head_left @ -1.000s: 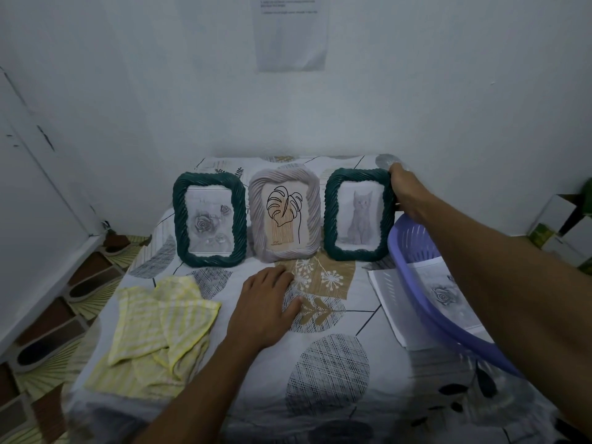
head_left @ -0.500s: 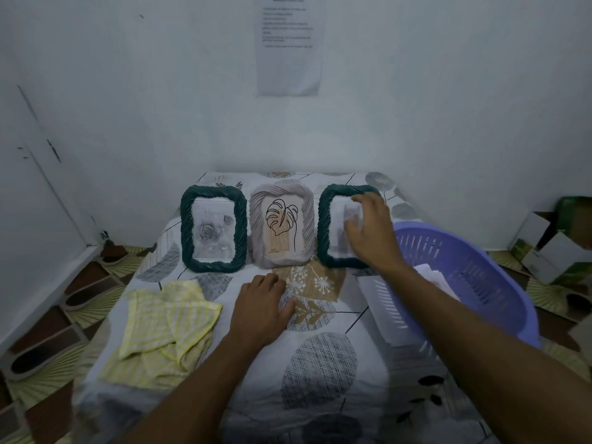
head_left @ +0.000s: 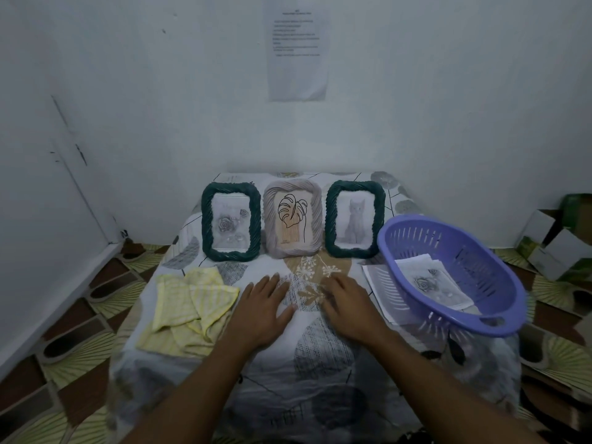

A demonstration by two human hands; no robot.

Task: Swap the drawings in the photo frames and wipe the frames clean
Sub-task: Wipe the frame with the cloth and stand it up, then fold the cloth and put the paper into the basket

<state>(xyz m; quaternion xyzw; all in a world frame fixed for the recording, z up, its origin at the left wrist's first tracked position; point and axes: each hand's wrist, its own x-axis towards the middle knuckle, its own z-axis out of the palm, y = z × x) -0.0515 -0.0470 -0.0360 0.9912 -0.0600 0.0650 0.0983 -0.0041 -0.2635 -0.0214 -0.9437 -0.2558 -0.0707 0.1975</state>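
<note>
Three photo frames stand upright in a row at the back of the cloth-covered table [head_left: 320,354]. The left green frame [head_left: 231,222] holds a rose drawing. The middle grey frame [head_left: 292,219] holds a leaf drawing. The right green frame [head_left: 354,219] holds a cat drawing. A yellow striped cloth [head_left: 189,310] lies crumpled at the front left. My left hand [head_left: 264,307] and my right hand [head_left: 347,304] rest flat on the table in front of the frames, fingers apart, holding nothing.
A purple plastic basket [head_left: 455,274] sits at the right edge with loose drawings [head_left: 432,283] inside and more paper [head_left: 376,280] under it. White walls close in behind and left. A printed sheet [head_left: 298,49] hangs on the wall. Cardboard boxes [head_left: 557,245] lie on the floor right.
My right hand let go of the cat frame and came back down flat on the table beside my left hand. The view shifted back and upward.
</note>
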